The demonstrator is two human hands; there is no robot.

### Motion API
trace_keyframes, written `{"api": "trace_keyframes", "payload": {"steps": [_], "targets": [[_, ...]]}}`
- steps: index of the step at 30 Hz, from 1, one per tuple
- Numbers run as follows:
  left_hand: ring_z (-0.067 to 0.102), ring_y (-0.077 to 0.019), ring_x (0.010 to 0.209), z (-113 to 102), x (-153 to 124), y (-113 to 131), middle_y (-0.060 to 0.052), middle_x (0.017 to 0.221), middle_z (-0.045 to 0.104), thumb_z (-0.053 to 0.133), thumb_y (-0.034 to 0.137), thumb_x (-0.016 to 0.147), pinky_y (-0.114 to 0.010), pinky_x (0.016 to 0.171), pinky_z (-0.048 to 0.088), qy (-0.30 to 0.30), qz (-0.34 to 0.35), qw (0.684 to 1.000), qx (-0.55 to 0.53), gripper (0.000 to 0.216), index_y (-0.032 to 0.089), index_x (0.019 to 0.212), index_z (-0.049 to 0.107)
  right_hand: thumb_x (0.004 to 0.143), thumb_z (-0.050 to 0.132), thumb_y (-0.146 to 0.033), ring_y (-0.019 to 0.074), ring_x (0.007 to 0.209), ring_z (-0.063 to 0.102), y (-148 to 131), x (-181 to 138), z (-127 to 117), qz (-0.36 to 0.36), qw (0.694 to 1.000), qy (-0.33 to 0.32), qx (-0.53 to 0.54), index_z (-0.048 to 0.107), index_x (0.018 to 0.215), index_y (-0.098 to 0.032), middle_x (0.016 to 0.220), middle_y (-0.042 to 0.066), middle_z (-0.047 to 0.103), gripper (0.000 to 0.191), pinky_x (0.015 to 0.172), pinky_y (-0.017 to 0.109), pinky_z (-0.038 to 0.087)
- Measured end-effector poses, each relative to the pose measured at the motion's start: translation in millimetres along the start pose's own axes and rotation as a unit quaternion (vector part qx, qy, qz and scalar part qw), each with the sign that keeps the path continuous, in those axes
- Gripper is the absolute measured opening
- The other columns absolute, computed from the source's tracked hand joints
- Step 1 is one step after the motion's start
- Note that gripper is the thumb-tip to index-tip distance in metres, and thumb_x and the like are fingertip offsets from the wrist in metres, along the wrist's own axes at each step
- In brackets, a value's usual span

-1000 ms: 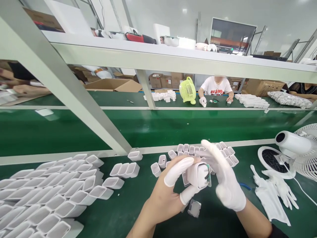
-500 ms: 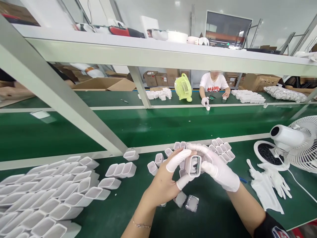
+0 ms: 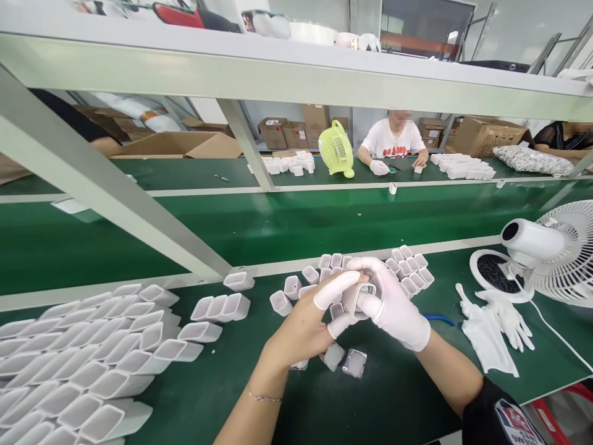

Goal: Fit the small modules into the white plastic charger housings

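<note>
Between my two hands is a white rectangular plastic housing [image 3: 356, 303], its open end facing me. My left hand [image 3: 315, 315], with white finger cots on the thumb and a finger, grips it from the left. My gloved right hand [image 3: 398, 303] wraps it from the right, its thumb pressed over the open end and partly covering the inside. Behind the hands stand several similar white housings [image 3: 291, 287], open ends up. On the mat below lie small square clear-and-grey pieces [image 3: 355, 363], too small to make out fully.
Many white housings [image 3: 92, 374] stand in rows at left. White gloves [image 3: 491, 327] and a white fan [image 3: 532, 247] are at right. A metal post [image 3: 115, 191] slants up to an overhead shelf. A person [image 3: 393, 139] works across the green belt [image 3: 296, 213].
My right thumb has moved left over the housing's open end. The view has tilted down slightly. Across the belt, the co-worker's gloved hand has left a small white piece at the edge.
</note>
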State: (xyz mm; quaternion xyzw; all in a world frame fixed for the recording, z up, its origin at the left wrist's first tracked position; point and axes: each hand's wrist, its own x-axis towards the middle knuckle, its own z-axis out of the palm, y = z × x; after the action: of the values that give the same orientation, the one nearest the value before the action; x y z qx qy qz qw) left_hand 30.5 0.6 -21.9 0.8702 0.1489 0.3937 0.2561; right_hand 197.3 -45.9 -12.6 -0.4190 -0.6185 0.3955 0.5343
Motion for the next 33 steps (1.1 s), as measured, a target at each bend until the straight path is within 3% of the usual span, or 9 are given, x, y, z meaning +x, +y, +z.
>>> {"api": "trace_keyframes", "payload": {"steps": [3, 5, 7, 9, 12, 16, 23, 28, 33], "targets": [[0.06, -0.0268, 0.117, 1, -3, -7, -0.013, 0.123, 0.065, 0.064, 0.025, 0.086, -0.044, 0.1, 0.049, 0.009, -0.062, 0.993, -0.105, 0.053, 0.024, 0.135, 0.044, 0.084, 0.056, -0.027, 0.025, 0.11, 0.06, -7, -1, -15, 0.0, 0.993, -0.062, -0.098, 0.051, 0.121, -0.022, 0.119, 0.008, 0.062, 0.038, 0.094, 0.044, 0.05], [0.06, -0.0275, 0.117, 2, -5, -11, -0.014, 0.124, 0.064, 0.065, 0.034, 0.086, -0.046, 0.1, 0.049, 0.026, -0.076, 0.977, -0.198, 0.059, 0.026, 0.139, 0.039, 0.085, 0.058, -0.035, 0.0295, 0.117, 0.056, -13, -4, -22, -0.034, 0.981, -0.025, -0.187, 0.047, 0.131, -0.022, 0.126, 0.011, 0.059, 0.049, 0.099, 0.049, 0.046], [0.062, -0.0277, 0.115, 4, -6, -13, -0.014, 0.125, 0.063, 0.065, 0.04, 0.086, -0.047, 0.098, 0.05, 0.037, -0.078, 0.955, -0.282, 0.064, 0.029, 0.141, 0.034, 0.083, 0.061, -0.038, 0.0319, 0.123, 0.05, -18, -7, -24, -0.108, 0.96, 0.02, -0.257, 0.041, 0.138, -0.023, 0.134, 0.012, 0.053, 0.061, 0.101, 0.051, 0.043], [0.061, -0.0282, 0.116, 5, -7, -13, -0.013, 0.126, 0.063, 0.064, 0.042, 0.086, -0.049, 0.098, 0.05, 0.033, -0.085, 0.937, -0.337, 0.063, 0.031, 0.141, 0.033, 0.082, 0.062, -0.035, 0.0311, 0.126, 0.046, -22, -8, -21, -0.202, 0.934, 0.003, -0.295, 0.041, 0.139, -0.024, 0.137, 0.012, 0.049, 0.062, 0.103, 0.05, 0.042], [0.062, -0.0281, 0.115, 3, -8, -10, -0.012, 0.121, 0.066, 0.063, 0.045, 0.086, -0.049, 0.096, 0.051, 0.019, -0.102, 0.929, -0.356, 0.062, 0.032, 0.139, 0.035, 0.084, 0.059, -0.026, 0.0284, 0.122, 0.048, -26, -6, -13, -0.278, 0.895, -0.035, -0.348, 0.057, 0.123, -0.026, 0.132, 0.01, 0.053, 0.039, 0.1, 0.048, 0.044], [0.065, -0.0273, 0.108, 0, -8, -6, -0.01, 0.114, 0.069, 0.065, 0.045, 0.084, -0.048, 0.095, 0.052, 0.018, -0.112, 0.931, -0.346, 0.062, 0.032, 0.137, 0.037, 0.086, 0.058, -0.021, 0.0267, 0.117, 0.05, -27, -2, -8, -0.303, 0.868, -0.006, -0.393, 0.067, 0.098, -0.027, 0.122, 0.007, 0.059, 0.016, 0.095, 0.047, 0.047], [0.064, -0.0294, 0.11, 2, -7, -5, -0.013, 0.123, 0.065, 0.067, 0.047, 0.082, -0.047, 0.093, 0.054, 0.023, -0.143, 0.922, -0.359, 0.062, 0.029, 0.136, 0.043, 0.085, 0.06, -0.023, 0.0264, 0.117, 0.054, -23, -5, -9, -0.289, 0.893, 0.004, -0.344, 0.06, 0.091, -0.026, 0.13, 0.007, 0.056, 0.007, 0.094, 0.047, 0.048], [0.061, -0.0301, 0.115, 1, -8, -4, -0.012, 0.127, 0.063, 0.065, 0.047, 0.083, -0.046, 0.091, 0.055, 0.029, -0.122, 0.923, -0.363, 0.061, 0.032, 0.137, 0.04, 0.083, 0.062, -0.021, 0.026, 0.114, 0.056, -20, -6, -9, -0.308, 0.894, 0.042, -0.323, 0.053, 0.114, -0.026, 0.13, 0.012, 0.053, 0.032, 0.093, 0.045, 0.049], [0.064, -0.0277, 0.111, 0, -6, -3, -0.009, 0.121, 0.066, 0.064, 0.041, 0.086, -0.045, 0.094, 0.053, 0.036, -0.101, 0.931, -0.35, 0.053, 0.033, 0.135, 0.044, 0.086, 0.059, -0.02, 0.0251, 0.118, 0.053, -28, -3, -8, -0.309, 0.878, -0.009, -0.365, 0.062, 0.09, -0.025, 0.128, 0.007, 0.057, 0.007, 0.094, 0.044, 0.048]]}}
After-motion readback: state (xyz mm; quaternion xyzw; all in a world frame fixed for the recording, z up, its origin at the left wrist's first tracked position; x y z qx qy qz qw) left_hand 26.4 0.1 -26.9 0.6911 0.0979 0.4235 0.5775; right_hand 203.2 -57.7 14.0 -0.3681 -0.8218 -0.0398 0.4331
